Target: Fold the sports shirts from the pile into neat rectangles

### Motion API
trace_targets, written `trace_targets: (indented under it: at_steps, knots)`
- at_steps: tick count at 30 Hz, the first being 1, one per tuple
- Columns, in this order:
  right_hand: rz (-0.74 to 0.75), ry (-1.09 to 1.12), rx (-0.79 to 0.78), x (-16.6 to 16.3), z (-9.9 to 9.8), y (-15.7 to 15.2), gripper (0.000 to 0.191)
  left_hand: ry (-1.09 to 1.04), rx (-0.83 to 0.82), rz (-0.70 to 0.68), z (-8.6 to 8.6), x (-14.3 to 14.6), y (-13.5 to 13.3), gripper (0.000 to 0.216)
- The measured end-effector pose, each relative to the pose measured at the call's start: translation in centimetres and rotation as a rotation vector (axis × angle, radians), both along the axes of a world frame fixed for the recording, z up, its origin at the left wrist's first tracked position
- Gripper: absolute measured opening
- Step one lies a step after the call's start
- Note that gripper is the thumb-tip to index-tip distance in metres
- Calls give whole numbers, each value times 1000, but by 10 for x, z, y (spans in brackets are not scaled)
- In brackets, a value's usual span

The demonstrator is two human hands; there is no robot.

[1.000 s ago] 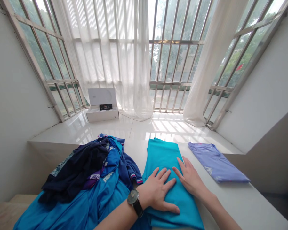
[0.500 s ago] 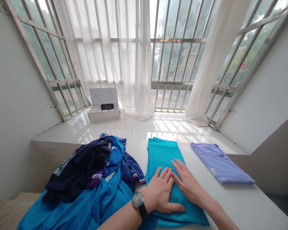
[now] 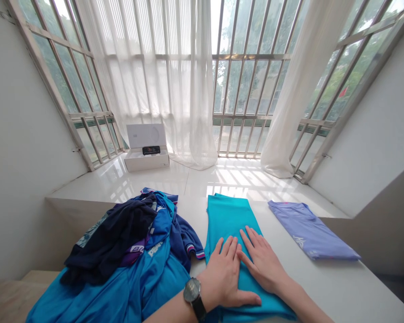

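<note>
A turquoise folded garment (image 3: 229, 215) lies lengthwise in front of me on the white surface. My left hand (image 3: 226, 273), with a dark-strapped watch (image 3: 192, 290) on its wrist, rests flat on the lower half of the cloth, fingers stretched out. Beside it my right hand (image 3: 261, 260) also lies on the garment, palm down and fingers extended. The two hands almost meet at the left fingers and right thumb. Neither grips the cloth. The near part of the garment is partly hidden under my hands and forearms.
To the left is a loose heap of blue and dark clothes (image 3: 121, 233). A folded lavender shirt (image 3: 311, 229) lies to the right. Farther back, an open white box (image 3: 147, 162) holds a black device (image 3: 151, 150). White curtains (image 3: 188, 89) hang before the barred window.
Both hands have slid slightly toward me over the turquoise garment, staying flat. The clothes around them look unmoved.
</note>
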State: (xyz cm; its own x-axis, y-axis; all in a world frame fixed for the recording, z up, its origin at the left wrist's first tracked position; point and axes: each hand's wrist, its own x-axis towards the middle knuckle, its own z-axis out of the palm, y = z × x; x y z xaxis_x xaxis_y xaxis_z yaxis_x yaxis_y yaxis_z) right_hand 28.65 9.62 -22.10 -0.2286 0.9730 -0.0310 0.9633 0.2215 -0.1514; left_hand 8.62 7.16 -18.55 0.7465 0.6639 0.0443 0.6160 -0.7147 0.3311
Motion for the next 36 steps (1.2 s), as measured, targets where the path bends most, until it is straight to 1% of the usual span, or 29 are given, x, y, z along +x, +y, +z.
trace_targets:
  at_steps: [3,5,7,12,14,16,19,22,25,28,31,34,36]
  knots:
    - [8,11,2,0,2,3,79,18,-21,59,-2,1,-2,101]
    - [17,17,-4,1,3,4,80,22,-34,48,-1,0,-1,100]
    - [25,19,-19,2,3,4,80,25,-51,10,2,-2,3,103]
    - [12,20,-18,0,4,2,81,104,-146,-132,10,-15,18,122]
    - [4,20,-6,-2,5,1,83,128,-167,-173,10,-22,23,124]
    - [0,22,-3,-2,6,0,84,119,-156,-192,6,-27,26,120]
    - [7,33,-12,-2,8,1,86,86,-110,-196,-2,-31,29,115]
    - [12,40,-20,-2,10,5,87,67,-85,-182,-7,-32,33,118]
    - [8,37,-22,-3,12,9,88,37,-73,-155,-6,-32,35,118]
    - [2,42,-28,-5,14,10,87,4,-69,-138,-2,-36,31,117]
    - [-2,43,-36,-5,16,9,84,-44,-51,-160,5,-42,21,106]
    - [-1,40,-30,-4,16,9,82,-98,-49,-166,13,-50,12,81]
    - [3,44,-20,-3,16,9,82,-92,-71,-165,19,-56,9,65]
